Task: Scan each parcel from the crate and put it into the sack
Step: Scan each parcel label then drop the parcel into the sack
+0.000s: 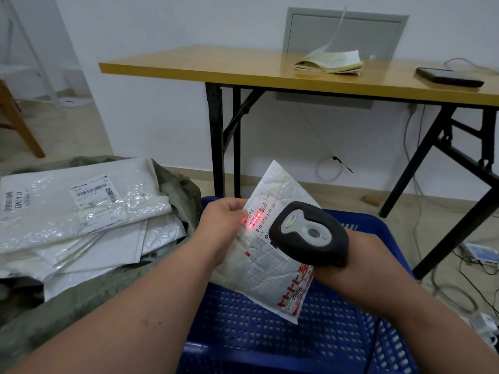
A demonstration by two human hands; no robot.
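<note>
My left hand (222,225) grips the left edge of a white bubble-mailer parcel (272,268) with red print, held tilted over the blue perforated crate (270,325). My right hand (359,257) holds a black barcode scanner (309,233) just above the parcel. The scanner's red line falls across the barcode on the parcel's label. To the left, the grey-green sack (89,290) lies open with several white parcels (81,209) piled in it.
A wooden folding table (243,68) with black legs stands behind the crate, bearing a booklet (329,62) and a black device (449,76). Cables and a power strip (483,322) lie on the floor at right. A wooden chair leg (19,122) stands far left.
</note>
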